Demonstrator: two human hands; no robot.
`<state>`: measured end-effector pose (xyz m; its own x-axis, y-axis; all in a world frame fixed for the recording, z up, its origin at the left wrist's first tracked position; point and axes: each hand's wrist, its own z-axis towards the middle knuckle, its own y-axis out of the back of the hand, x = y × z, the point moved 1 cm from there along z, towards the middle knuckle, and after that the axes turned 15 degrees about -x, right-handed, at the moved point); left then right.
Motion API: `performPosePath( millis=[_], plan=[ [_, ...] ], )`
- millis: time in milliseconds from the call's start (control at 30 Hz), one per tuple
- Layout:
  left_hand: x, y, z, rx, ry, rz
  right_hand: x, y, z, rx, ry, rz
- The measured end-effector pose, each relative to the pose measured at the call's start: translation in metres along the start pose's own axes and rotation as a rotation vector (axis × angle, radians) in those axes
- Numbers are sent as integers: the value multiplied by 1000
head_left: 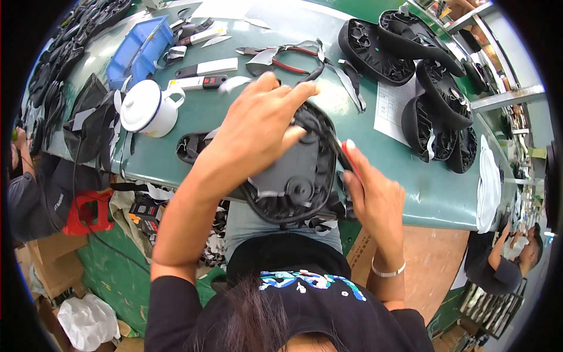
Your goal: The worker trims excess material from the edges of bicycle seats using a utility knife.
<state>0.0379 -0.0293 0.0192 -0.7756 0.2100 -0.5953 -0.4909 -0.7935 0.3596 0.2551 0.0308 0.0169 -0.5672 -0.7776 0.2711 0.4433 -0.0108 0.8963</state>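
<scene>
A black padded part (275, 167) with a rounded rim and gathered black covering rests tilted at the table's front edge, against my lap. Over its far left side is my left hand (255, 126), its index finger and thumb closed near the rim. A strip of loose black material (315, 74) runs out from those fingertips. At the right rim my right hand (375, 196) is wrapped round a slim red-handled tool (350, 157). The tool's front end lies along the rim and is hard to make out. Left of the part, a smaller black piece (189, 148) lies partly under my forearm.
A white lidded mug (149, 108), a blue bin (138, 53), utility knives (199, 82) and red-handled pliers (287, 58) are on the green table (428, 196). More black padded parts (437, 88) are stacked at right beside a white cloth (488, 185). Other people sit at both sides.
</scene>
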Motion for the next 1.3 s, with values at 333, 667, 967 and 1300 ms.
performPosePath(
  millis=[333,667,967,1300],
  plan=[
    [71,-4,1,-255,750,-628,7,23,-1,119,130,-178],
    [-16,80,-66,-272,954,-852,-28,38,70,344,592,-194],
    [26,86,38,462,759,-745,-6,63,-26,316,125,-234],
    [-7,-33,0,407,853,-865,-26,56,-28,278,223,-110]
  ],
)
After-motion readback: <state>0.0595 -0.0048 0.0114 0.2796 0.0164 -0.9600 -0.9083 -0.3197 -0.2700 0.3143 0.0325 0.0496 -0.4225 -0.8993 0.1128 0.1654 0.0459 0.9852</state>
